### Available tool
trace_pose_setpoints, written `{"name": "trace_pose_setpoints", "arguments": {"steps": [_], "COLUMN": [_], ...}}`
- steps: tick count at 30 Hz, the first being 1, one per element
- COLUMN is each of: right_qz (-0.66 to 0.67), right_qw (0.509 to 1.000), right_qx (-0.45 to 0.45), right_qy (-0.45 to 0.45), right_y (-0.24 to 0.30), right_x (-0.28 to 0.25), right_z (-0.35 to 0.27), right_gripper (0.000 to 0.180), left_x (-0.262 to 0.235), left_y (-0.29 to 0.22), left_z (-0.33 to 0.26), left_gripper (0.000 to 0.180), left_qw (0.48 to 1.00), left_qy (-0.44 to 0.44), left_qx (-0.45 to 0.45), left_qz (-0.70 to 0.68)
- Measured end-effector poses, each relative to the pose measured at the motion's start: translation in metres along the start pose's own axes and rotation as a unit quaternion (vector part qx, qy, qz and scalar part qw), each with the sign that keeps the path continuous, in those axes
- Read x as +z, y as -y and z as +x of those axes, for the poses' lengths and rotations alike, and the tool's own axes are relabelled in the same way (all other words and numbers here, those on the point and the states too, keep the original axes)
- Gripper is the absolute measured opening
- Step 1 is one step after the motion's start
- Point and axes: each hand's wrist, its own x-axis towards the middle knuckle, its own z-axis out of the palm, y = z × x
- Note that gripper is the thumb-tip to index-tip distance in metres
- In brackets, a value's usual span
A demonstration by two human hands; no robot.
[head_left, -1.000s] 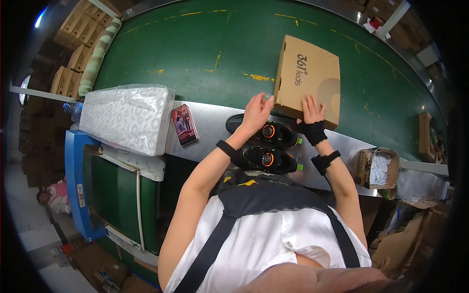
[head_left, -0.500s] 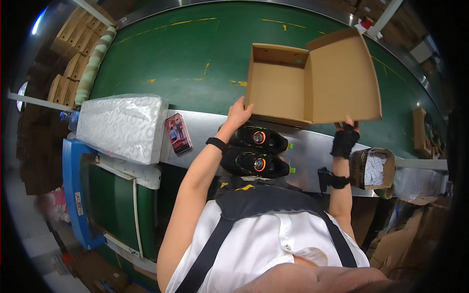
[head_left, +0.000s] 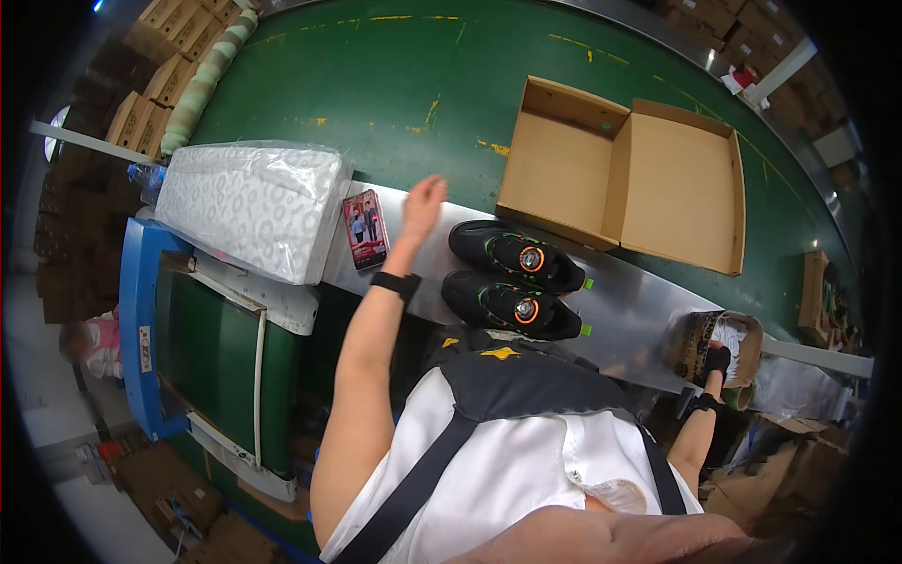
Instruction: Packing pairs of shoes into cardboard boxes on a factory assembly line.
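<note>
My right hand [head_left: 718,361], in a black fingerless glove, reaches into a small cardboard box [head_left: 692,345] of small white packets [head_left: 730,336]. Its fingers are mostly hidden there. My left hand [head_left: 426,199] hovers above the metal ledge, fingers curled together with nothing visible in them. It is near a picture card or box [head_left: 365,228] with a red lower part. Between my arms, two black shoes, the far one [head_left: 517,256] and the near one [head_left: 510,305], lie side by side, with orange-ringed dials and green heel tabs. Beyond them stands an open brown shoebox [head_left: 564,174], lid folded to the right.
A plastic-wrapped stack of patterned white paper [head_left: 249,211] lies at the left. Closer in is a blue-framed machine [head_left: 141,329] with a green belt. The shoebox rests on a wide green conveyor [head_left: 376,85]. Cardboard boxes [head_left: 141,122] are stacked at the far left.
Both hands have left the shoebox. The left moved leftward above the ledge; the right went down right into the small box. The shoebox lid now lies flatter.
</note>
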Motion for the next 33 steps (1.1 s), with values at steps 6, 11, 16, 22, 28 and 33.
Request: {"name": "trace_pose_setpoints", "arguments": {"steps": [6,11,16,22,28,33], "right_qz": [-0.009,-0.007,-0.025,-0.035,0.099,-0.033], "right_qw": [1.000,0.999,0.998,0.996,0.989,0.977], "right_qx": [-0.001,-0.005,-0.007,-0.009,0.111,-0.130], "right_qy": [-0.022,-0.036,-0.058,-0.082,0.003,0.165], "right_y": [-0.008,-0.004,-0.013,-0.039,0.095,0.153], "right_x": [-0.011,0.012,0.015,0.003,0.032,0.115], "right_z": [0.010,0.025,0.041,0.071,0.061,0.052], "right_gripper": [0.026,0.027,0.028,0.029,0.026,0.027], "left_x": [-0.136,-0.246,-0.240,-0.245,-0.262,-0.311], "left_y": [-0.001,0.045,0.028,0.039,0.032,0.031], "left_z": [0.014,0.022,0.008,0.004,0.009,0.024], "left_gripper": [0.024,0.032,0.057,0.061,0.040,0.041], "left_qw": [0.982,0.890,0.845,0.811,0.814,0.800], "left_qy": [-0.187,-0.335,-0.193,-0.164,-0.214,-0.359], "left_qx": [-0.019,0.036,-0.152,-0.204,-0.146,-0.033], "left_qz": [-0.029,0.308,0.476,0.523,0.521,0.480]}}
